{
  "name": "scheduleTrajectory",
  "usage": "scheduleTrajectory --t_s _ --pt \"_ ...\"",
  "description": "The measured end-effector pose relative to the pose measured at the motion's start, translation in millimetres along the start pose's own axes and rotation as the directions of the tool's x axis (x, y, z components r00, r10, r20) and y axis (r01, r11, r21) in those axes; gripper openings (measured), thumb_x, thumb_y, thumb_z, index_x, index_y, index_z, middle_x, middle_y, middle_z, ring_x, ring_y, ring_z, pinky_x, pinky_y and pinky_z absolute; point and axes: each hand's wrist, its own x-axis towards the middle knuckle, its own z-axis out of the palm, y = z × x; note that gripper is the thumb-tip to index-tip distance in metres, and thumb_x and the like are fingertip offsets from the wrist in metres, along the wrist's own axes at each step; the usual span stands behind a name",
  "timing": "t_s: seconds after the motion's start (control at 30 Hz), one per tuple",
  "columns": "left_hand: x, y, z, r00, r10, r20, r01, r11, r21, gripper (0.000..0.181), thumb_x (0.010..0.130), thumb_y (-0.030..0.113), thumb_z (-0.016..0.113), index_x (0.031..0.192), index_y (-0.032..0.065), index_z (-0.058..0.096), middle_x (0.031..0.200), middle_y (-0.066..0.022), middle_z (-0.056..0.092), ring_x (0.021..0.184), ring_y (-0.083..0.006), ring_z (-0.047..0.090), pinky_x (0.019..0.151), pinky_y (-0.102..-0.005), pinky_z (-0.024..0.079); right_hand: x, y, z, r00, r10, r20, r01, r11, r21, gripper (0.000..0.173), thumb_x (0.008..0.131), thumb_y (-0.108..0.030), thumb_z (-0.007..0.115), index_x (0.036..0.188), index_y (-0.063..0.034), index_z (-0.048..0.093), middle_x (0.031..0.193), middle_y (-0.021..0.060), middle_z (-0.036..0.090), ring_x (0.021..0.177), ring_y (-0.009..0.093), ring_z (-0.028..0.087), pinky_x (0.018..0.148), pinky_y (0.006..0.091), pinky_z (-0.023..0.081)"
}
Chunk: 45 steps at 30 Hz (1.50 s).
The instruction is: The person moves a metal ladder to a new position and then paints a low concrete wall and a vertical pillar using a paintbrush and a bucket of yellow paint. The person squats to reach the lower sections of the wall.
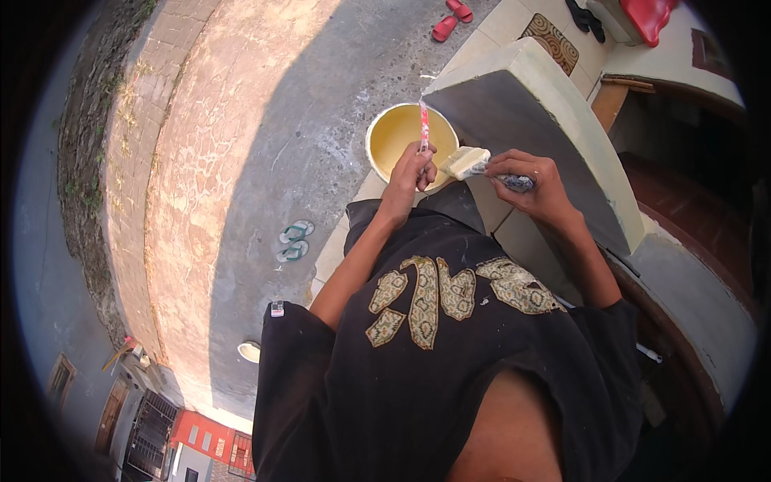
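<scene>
My left hand [413, 170] is closed around a narrow, paint-smeared red-and-white strip [424, 123], whose exact kind I cannot tell. It is above the near side of a round bucket [385, 135] with a pale rim and pale-yellow paint inside. My right hand [530, 181] grips the handle of a flat paintbrush [467, 162], just right of the bucket. The brush head is coated in cream paint and points left towards my left hand, apart from it. Dried paint covers much of the brush handle.
A low wall [542, 132] with a cream top stands right of the bucket. Green-strapped flip-flops [294, 241] lie on the concrete [289, 150] at left, red slippers [446, 29] at the top. A patterned doormat [551, 42] and dark sandals [585, 21] are beyond the wall.
</scene>
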Motion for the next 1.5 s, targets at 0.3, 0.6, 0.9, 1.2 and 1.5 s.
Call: scheduleTrajectory --t_s 0.3,0.6,0.9,1.2,1.5 --pt "-2.6 -2.8 2.1 0.999 -0.032 -0.005 0.032 0.998 -0.062 0.041 0.092 0.043 0.038 0.113 0.0088 0.046 0.07 0.0027 0.044 0.06 -0.0058 0.034 0.058 -0.0205 0.027 2.9 56.9 49.7 0.806 0.524 -0.276 -0.29 0.755 0.588 0.019 0.093 -0.015 0.059 0.091 0.002 0.066 0.08 0.0063 0.066 0.059 0.009 0.062 0.052 0.0226 0.051" --pt "-3.4 -3.1 2.5 0.998 -0.063 -0.01 0.062 0.994 -0.095 0.041 0.092 0.043 0.039 0.112 0.0084 0.047 0.069 0.0015 0.044 0.061 -0.0068 0.035 0.06 -0.021 0.028 -8.9 33.8 47.2 0.798 0.36 -0.484 -0.194 0.913 0.359 0.011 0.088 -0.007 0.062 0.088 0.0033 0.065 0.079 0.0062 0.063 0.061 0.01 0.061 0.051 0.0229 0.05" --pt "0.2 -3.7 5.5 0.999 -0.054 0.004 0.055 0.995 -0.083 0.041 0.092 0.043 0.038 0.112 0.0075 0.046 0.069 0.0014 0.043 0.061 -0.0072 0.034 0.06 -0.0214 0.028 -17.3 14.9 25.7 0.841 0.12 -0.527 -0.144 0.99 -0.004 0.008 0.081 -0.001 0.066 0.089 -0.0011 0.067 0.084 0.0093 0.065 0.072 0.019 0.065 0.065 0.0296 0.052" --pt "-3.3 0.9 -1.8 0.996 -0.073 -0.057 0.07 0.996 -0.06 0.046 0.091 0.048 0.037 0.111 0.0089 0.048 0.067 0.003 0.044 0.061 -0.0062 0.037 0.059 -0.0225 0.029 -30.4 13.2 30.8 0.989 -0.049 -0.139 0.044 0.998 -0.038 0.022 0.073 0.003 0.068 0.092 -0.0068 0.068 0.1 0.0069 0.066 0.086 0.023 0.066 0.076 0.0334 0.053" --pt "-12.0 2.1 -34.5 0.984 -0.047 -0.17 0.016 0.984 -0.18 0.043 0.091 0.049 0.04 0.107 0.0103 0.051 0.065 0.0029 0.046 0.056 -0.0058 0.037 0.054 -0.021 0.029 -36.3 24.2 -2.6 0.841 0.278 -0.463 -0.169 0.95 0.263 0.01 0.084 -0.008 0.066 0.091 -0.0004 0.065 0.089 0.0106 0.068 0.072 0.017 0.065 0.064 0.0273 0.052"
